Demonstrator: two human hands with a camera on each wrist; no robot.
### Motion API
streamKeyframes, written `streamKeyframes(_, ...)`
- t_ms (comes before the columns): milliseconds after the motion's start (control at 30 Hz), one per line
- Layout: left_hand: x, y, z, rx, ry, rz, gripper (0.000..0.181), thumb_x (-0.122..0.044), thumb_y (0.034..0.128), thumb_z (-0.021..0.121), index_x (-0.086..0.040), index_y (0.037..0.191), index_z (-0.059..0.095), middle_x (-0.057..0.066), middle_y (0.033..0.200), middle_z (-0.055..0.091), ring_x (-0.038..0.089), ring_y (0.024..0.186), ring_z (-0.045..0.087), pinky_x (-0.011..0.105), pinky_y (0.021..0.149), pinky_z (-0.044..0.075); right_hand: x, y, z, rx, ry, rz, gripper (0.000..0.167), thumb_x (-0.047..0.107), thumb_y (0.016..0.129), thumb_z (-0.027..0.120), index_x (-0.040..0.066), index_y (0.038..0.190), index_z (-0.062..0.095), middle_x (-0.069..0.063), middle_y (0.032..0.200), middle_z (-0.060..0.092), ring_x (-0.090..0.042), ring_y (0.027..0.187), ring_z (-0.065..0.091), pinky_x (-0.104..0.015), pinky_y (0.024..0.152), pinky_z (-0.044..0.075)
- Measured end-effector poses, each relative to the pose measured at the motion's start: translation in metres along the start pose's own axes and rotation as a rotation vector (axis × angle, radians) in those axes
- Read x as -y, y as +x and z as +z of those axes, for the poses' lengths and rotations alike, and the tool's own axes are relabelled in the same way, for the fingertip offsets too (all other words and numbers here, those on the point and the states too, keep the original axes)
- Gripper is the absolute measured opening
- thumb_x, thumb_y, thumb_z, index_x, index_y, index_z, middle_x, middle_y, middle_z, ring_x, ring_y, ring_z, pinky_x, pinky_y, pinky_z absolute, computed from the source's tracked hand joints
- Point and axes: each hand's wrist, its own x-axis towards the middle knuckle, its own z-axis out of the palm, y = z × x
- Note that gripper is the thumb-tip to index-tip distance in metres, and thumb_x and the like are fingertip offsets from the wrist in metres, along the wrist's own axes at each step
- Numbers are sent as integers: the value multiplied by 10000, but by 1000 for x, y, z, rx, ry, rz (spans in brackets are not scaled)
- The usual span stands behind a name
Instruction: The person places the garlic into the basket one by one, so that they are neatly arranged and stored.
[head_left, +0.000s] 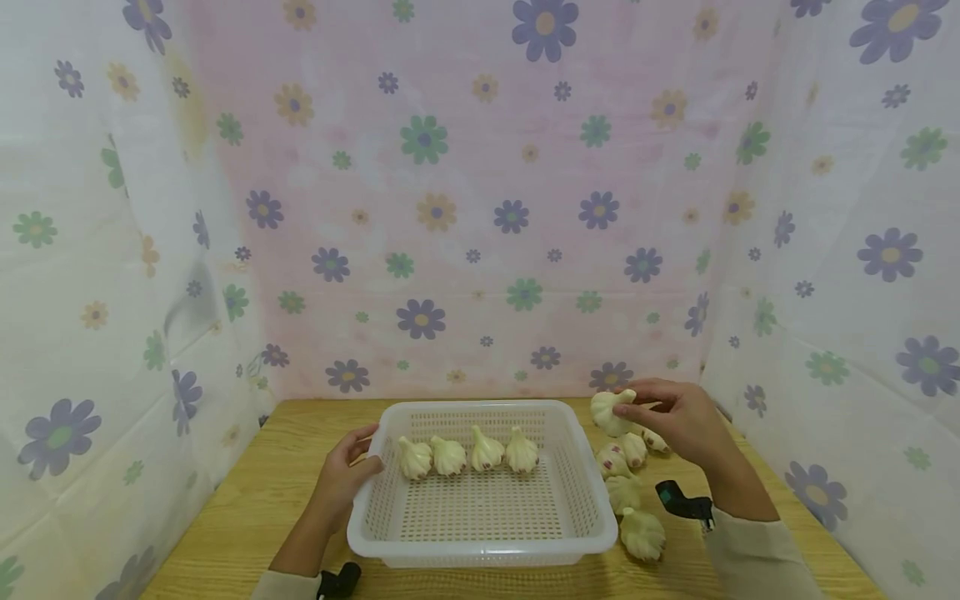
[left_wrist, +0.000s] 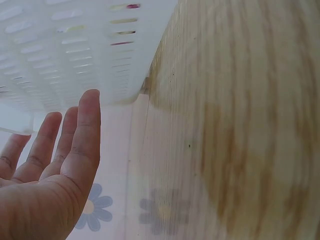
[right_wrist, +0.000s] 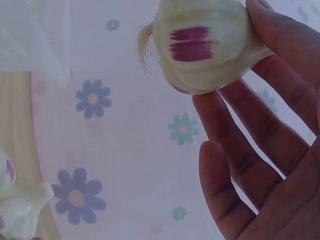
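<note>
My right hand (head_left: 678, 421) pinches a garlic bulb (head_left: 612, 412) between thumb and fingers, raised beside the basket's far right corner. In the right wrist view this garlic bulb (right_wrist: 205, 45) shows purple streaks and a tuft of roots. A white plastic basket (head_left: 480, 546) with slotted walls stands on the table. Several garlic bulbs (head_left: 487, 450) sit in a row along its far side. My left hand (head_left: 348, 471) holds the basket's left rim, thumb over the top and fingers along the outside wall. The left wrist view shows those fingers (left_wrist: 89, 120) against the wall; the thumb is hidden there.
More garlic bulbs (head_left: 642, 533) lie in a loose group on the wooden table (head_left: 247, 500), right of the basket, some close against its wall. Flower-patterned cloth (head_left: 480, 250) encloses the table at the back and both sides.
</note>
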Motion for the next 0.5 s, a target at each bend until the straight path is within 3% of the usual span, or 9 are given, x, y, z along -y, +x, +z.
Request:
streamKeyframes(200, 0, 0, 0, 5, -9, 1, 618, 37, 907, 625, -84, 1495, 477, 259, 1392, 521, 332, 1111, 658, 433, 829, 635, 13, 14, 4, 33, 13, 30, 213, 336, 915, 788, 296, 1124, 799, -5, 1201, 745, -124, 900, 723, -307, 717, 621)
streamKeyframes(500, 1, 1, 0, 3, 1, 2, 615, 34, 907, 627, -83, 1494, 481, 260, 1395, 522, 328, 1113, 656, 413, 828, 632, 24, 33, 24, 93, 68, 47, 242, 390, 872, 819, 277, 1087, 809, 15, 1069, 769, -220, 905, 736, -301, 755, 624)
